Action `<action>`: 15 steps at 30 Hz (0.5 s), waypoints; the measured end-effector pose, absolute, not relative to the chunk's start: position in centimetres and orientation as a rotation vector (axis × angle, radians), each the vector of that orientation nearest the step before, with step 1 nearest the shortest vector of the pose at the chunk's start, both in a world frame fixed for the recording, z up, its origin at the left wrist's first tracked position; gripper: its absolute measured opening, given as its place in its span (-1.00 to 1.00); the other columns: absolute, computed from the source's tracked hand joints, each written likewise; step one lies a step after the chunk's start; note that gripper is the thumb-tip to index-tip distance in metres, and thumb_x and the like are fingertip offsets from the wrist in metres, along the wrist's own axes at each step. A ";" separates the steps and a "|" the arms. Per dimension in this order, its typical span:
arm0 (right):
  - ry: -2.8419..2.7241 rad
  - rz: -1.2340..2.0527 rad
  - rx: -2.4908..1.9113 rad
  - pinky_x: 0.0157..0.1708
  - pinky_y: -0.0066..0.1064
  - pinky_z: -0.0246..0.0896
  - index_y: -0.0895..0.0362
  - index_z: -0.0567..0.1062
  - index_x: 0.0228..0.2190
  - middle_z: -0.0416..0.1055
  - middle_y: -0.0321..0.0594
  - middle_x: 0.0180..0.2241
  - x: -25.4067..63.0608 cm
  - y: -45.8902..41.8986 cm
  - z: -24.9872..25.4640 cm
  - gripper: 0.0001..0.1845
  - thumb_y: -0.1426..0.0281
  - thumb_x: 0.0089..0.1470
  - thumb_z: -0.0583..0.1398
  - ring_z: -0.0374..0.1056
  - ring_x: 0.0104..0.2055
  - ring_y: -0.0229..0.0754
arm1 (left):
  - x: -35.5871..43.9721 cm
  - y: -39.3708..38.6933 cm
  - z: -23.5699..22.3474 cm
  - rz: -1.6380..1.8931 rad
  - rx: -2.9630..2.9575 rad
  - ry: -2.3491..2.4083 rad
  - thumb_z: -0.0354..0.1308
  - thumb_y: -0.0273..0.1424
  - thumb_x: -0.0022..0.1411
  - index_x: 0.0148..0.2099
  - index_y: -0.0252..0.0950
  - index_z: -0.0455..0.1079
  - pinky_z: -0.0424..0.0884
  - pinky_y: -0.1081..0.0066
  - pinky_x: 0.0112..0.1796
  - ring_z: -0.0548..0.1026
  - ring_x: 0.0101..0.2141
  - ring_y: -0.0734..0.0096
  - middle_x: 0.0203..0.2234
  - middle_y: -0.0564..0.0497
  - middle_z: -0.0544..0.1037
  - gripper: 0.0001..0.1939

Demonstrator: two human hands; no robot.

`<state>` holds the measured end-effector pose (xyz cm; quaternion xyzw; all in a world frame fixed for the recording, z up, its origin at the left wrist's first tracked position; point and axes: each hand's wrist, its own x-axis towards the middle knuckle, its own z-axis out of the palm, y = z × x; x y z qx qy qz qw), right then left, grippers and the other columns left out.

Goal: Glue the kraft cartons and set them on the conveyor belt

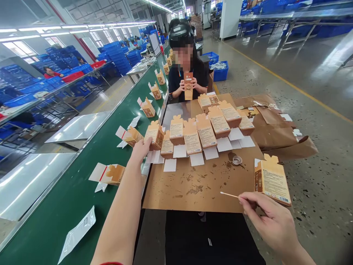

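Risk here, I'd say, is a knocked row: left hand [141, 147], fingers closed on the end carton [154, 134] at 10 o'clock of the cardboard sheet [193, 187], touches its neighbours [176, 130]. Right hand [271, 221] pinches a swab stick [228, 194] at 4 o'clock; the small dish [236, 160] nearby could tip and smear.

There is one view only, from a camera on the person's head, looking forward and down along the cardboard-covered table [198, 184]. Both outstretched hands sit close below the lens at the near edge. The green belt [82, 191] runs away on the left, and the floor [317, 121] opens far right.
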<state>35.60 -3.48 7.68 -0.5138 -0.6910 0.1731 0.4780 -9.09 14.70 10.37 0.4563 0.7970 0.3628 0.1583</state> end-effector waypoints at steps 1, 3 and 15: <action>-1.701 0.356 -1.253 -0.46 -0.45 0.60 -0.05 0.72 -0.35 0.70 -0.34 -0.48 36.3 -3.3 8.0 -0.79 0.35 0.38 0.34 0.58 -0.57 -0.18 | -9.0 15.0 10.5 1.006 1.274 2.276 0.29 -0.04 0.37 -0.09 -0.24 0.63 0.56 -0.09 0.20 0.66 0.11 -0.26 -0.07 -0.33 0.77 -0.63; -1.733 0.198 -1.266 -0.40 -0.48 0.58 -0.03 0.73 -0.31 0.73 -0.33 -0.44 38.0 -2.3 8.6 -0.81 0.39 0.39 0.35 0.60 -0.53 -0.22 | -9.0 13.9 10.5 1.038 1.226 2.268 0.28 -0.07 0.36 -0.08 -0.21 0.63 0.58 -0.06 0.19 0.67 0.09 -0.20 -0.07 -0.26 0.78 -0.67; -2.266 0.246 -1.683 -0.25 -0.29 0.38 0.04 0.64 -0.35 0.78 -0.08 -0.23 40.6 9.1 6.7 -0.65 0.42 0.47 0.15 0.65 -0.22 -0.02 | -4.5 -2.2 5.8 1.511 0.586 1.487 0.78 -0.03 -0.22 0.18 -0.19 0.68 0.67 -0.17 0.25 0.68 0.25 -0.35 0.16 -0.22 0.78 -0.10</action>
